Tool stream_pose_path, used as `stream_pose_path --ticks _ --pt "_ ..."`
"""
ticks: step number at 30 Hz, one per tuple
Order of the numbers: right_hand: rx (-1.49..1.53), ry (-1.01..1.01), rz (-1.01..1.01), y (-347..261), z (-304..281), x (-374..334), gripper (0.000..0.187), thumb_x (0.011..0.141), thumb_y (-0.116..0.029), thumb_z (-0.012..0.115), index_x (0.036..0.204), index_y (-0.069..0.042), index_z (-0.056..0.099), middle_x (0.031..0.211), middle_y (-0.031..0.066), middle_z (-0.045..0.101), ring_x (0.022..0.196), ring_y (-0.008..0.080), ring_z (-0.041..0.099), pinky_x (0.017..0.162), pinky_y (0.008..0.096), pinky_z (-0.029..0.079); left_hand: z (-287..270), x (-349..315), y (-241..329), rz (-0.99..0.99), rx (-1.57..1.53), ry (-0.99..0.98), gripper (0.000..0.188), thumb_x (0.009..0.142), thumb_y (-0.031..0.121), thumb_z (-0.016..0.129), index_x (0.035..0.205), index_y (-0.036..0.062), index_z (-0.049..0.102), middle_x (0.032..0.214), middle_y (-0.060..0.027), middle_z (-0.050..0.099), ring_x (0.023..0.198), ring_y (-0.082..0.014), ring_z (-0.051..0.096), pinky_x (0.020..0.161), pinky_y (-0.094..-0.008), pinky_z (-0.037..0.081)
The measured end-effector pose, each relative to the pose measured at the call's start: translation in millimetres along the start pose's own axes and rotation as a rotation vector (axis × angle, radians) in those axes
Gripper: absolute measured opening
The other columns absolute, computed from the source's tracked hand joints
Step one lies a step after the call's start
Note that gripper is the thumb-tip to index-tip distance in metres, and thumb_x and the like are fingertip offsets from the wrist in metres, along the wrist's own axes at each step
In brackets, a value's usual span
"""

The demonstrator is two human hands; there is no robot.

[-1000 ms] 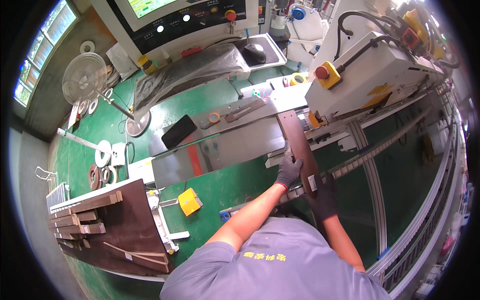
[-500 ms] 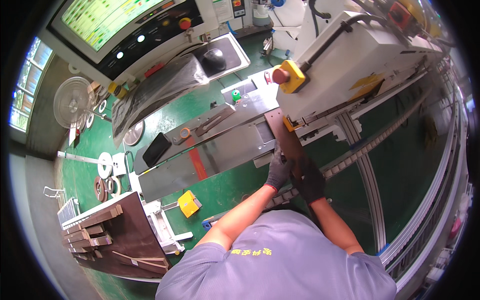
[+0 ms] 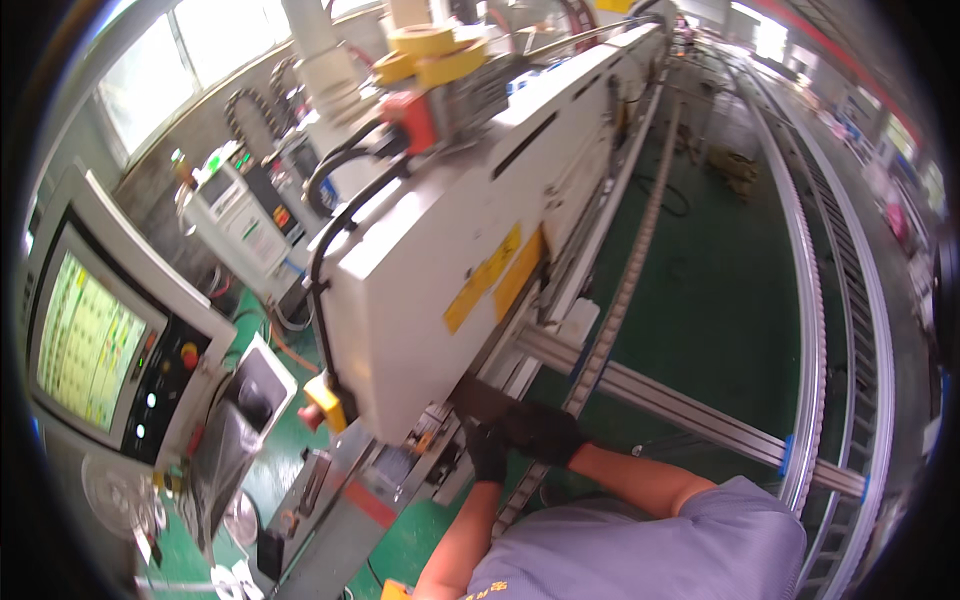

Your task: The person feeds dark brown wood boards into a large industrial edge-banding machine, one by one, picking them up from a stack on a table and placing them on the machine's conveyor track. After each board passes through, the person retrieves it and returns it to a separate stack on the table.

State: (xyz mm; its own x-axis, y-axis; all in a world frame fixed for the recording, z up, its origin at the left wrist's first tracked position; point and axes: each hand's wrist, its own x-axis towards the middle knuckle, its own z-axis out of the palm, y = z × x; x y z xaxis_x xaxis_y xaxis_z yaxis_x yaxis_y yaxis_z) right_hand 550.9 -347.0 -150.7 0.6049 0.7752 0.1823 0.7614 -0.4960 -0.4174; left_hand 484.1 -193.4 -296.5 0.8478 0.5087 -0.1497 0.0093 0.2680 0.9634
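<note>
A narrow dark brown board (image 3: 478, 396) lies at the lower side of the white machine housing, its far end beside the housing's base. My right hand (image 3: 548, 435), in a dark glove, is closed round the near end of the board. Just left of it, my left hand (image 3: 487, 455), gloved the same way, is closed at the board's near edge. Motion blur softens the fingers, and the gloves hide the near end of the board.
The long white housing (image 3: 400, 290) runs away ahead. A yellow box with a red button (image 3: 322, 402) hangs at its near corner. To the right, a metal crossbar (image 3: 670, 405) joins a long roller rail (image 3: 800, 330). A lit control screen (image 3: 85, 345) stands left.
My view has swung to the right along the machine. Both hands still hold the brown board, which now lies alongside the white housing instead of sticking out in front of it.
</note>
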Motion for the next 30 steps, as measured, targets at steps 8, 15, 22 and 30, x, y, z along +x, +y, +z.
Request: stream_pose_path --ticks 8,15,22,30 --pt "-0.013 -0.183 0.189 69 -60 12 0.044 0.085 -0.037 0.062 0.123 -0.016 0.057 0.120 0.0154 0.060 0.108 0.0351 0.061 0.088 0.0495 0.053 110 36 73 -0.311 -0.678 -0.158 0.073 0.092 0.011 0.058 0.150 0.0119 0.014 0.118 -0.0197 0.058 0.088 -0.0317 0.068 0.072 -0.0498 0.061" --pt "-0.266 0.252 0.102 95 11 8 0.056 0.085 -0.033 0.060 0.135 -0.009 0.056 0.134 0.0259 0.051 0.131 0.0455 0.043 0.115 0.0555 0.026 31 63 24 0.588 1.308 -0.504 0.022 0.091 0.013 0.059 0.112 0.0075 0.061 0.112 -0.0196 0.064 0.101 -0.0364 0.063 0.083 -0.0464 0.053" --pt "-0.408 0.132 -0.173 33 75 -34 0.029 0.092 -0.027 0.057 0.111 -0.007 0.066 0.114 0.0183 0.065 0.116 0.0399 0.055 0.111 0.0581 0.031 -129 -183 117 0.262 0.888 0.384 0.049 0.097 0.040 0.059 0.124 -0.0002 0.062 0.127 -0.0222 0.062 0.121 -0.0358 0.058 0.104 -0.0423 0.045" --pt "-0.156 -0.193 -0.503 -70 120 -75 0.033 0.097 -0.024 0.055 0.120 -0.004 0.068 0.115 0.0164 0.070 0.106 0.0324 0.065 0.094 0.0414 0.049 -375 -496 92 -0.031 0.928 1.875 0.060 0.084 0.030 0.075 0.133 0.0031 0.052 0.130 -0.0198 0.058 0.121 -0.0367 0.054 0.103 -0.0446 0.044"
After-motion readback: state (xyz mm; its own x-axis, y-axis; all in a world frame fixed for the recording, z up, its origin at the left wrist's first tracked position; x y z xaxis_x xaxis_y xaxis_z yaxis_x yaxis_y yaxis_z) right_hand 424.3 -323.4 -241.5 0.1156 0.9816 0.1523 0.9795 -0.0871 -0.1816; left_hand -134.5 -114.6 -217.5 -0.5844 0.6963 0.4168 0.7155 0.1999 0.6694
